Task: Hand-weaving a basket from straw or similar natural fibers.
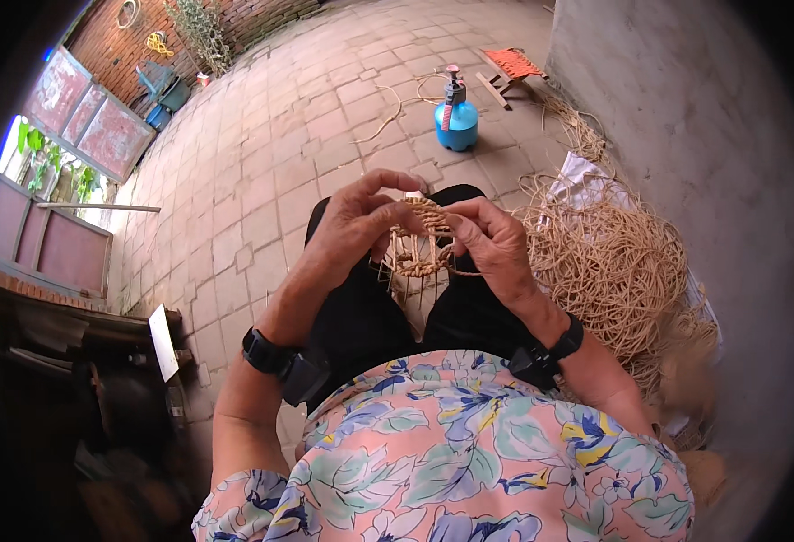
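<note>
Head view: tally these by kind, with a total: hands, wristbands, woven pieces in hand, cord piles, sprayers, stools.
Hands: 2 (left hand, right hand)
Wristbands: 2 (left wristband, right wristband)
Woven pieces in hand: 1 (woven piece)
Cord piles: 1 (cord pile)
Sprayers: 1 (blue sprayer)
Stools: 1 (orange stool)
Total: 8

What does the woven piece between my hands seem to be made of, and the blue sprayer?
Woven piece: matte tan cord, perhaps twisted paper or plant fibre, since the strands look ropelike; which one, I can't tell. Blue sprayer: likely smooth plastic with a slight gloss, judging by its evenly coloured, rounded tank.
</note>
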Tool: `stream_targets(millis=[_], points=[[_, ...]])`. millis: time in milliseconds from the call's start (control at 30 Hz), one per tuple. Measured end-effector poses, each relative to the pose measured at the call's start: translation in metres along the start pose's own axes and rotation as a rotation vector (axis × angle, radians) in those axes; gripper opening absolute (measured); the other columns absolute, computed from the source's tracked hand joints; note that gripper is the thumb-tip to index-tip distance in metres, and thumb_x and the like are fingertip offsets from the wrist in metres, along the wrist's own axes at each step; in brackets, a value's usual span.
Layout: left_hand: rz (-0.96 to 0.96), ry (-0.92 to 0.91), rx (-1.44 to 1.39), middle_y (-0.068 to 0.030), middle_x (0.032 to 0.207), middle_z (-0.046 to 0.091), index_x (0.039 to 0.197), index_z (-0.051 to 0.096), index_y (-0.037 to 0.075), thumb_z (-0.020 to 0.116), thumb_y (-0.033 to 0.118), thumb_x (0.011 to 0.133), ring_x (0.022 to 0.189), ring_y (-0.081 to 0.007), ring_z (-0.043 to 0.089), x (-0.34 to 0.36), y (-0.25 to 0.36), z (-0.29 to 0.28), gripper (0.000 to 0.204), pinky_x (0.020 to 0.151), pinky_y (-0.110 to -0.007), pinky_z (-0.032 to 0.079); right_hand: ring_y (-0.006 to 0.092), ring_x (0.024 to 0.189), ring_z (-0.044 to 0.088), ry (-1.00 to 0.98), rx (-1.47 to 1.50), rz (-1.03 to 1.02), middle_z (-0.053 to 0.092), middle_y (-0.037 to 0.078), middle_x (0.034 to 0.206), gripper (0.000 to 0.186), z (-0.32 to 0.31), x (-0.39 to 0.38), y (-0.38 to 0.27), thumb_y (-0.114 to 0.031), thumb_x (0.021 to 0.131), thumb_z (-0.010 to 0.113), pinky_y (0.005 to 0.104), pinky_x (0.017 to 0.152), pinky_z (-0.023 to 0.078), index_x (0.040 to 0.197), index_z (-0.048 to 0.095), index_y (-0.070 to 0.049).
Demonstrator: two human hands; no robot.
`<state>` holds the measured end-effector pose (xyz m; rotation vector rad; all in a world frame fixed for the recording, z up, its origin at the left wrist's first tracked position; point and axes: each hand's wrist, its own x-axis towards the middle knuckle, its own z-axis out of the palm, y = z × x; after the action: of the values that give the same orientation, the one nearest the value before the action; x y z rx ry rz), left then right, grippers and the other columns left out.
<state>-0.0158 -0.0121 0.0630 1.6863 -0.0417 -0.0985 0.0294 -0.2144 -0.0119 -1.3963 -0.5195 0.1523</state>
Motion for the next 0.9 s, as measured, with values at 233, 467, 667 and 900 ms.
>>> stream_targets(millis=[233, 467, 667, 900], points=[[0.230, 0.052, 0.950, -0.0177, 0.083, 0.071, 0.118, 0.065, 0.010, 0.063, 0.008, 0.090, 0.064, -0.0307, 0.068, 0.001, -0.054, 0.011, 0.028, 0.057, -0.041, 0.051, 0.0243, 0.056, 0.065, -0.025, -0.640, -0.150, 0.063, 0.012, 0.065, 0.007, -0.008, 0.000, 0.015, -0.008, 0.086, 0.068, 0.0344, 0.053, 0.049, 0.087, 0.062, -0.004], [0.303, 0.000, 1.080, -0.0193, 0.087, 0.070, 0.128, 0.061, 0.016, 0.065, 0.005, 0.079, 0.077, -0.0377, 0.069, 0.005, -0.054, 0.022, 0.050, 0.066, -0.046, 0.055, 0.0376, 0.069, 0.066, -0.061, -0.887, -0.244, 0.065, 0.018, 0.070, 0.006, 0.003, 0.009, 0.018, -0.011, 0.084, 0.065, 0.0459, 0.059, 0.051, 0.086, 0.062, -0.007], [0.301, 0.089, 1.053, -0.0182, 0.082, 0.070, 0.129, 0.061, 0.019, 0.062, 0.003, 0.078, 0.076, -0.0381, 0.069, 0.010, -0.060, 0.026, 0.054, 0.064, -0.047, 0.055, 0.0395, 0.072, 0.067, -0.090, -0.719, -0.133, 0.066, 0.019, 0.072, 0.008, 0.004, 0.011, 0.039, -0.012, 0.085, 0.065, 0.0477, 0.062, 0.052, 0.089, 0.062, -0.005], [0.275, 0.113, 1.054, -0.0170, 0.081, 0.070, 0.126, 0.062, 0.018, 0.063, 0.002, 0.074, 0.074, -0.0384, 0.069, 0.014, -0.065, 0.030, 0.054, 0.064, -0.046, 0.055, 0.0384, 0.070, 0.068, -0.105, -0.695, -0.118, 0.066, 0.019, 0.071, 0.010, 0.000, 0.008, 0.042, -0.011, 0.086, 0.066, 0.0461, 0.060, 0.052, 0.089, 0.062, -0.003]])
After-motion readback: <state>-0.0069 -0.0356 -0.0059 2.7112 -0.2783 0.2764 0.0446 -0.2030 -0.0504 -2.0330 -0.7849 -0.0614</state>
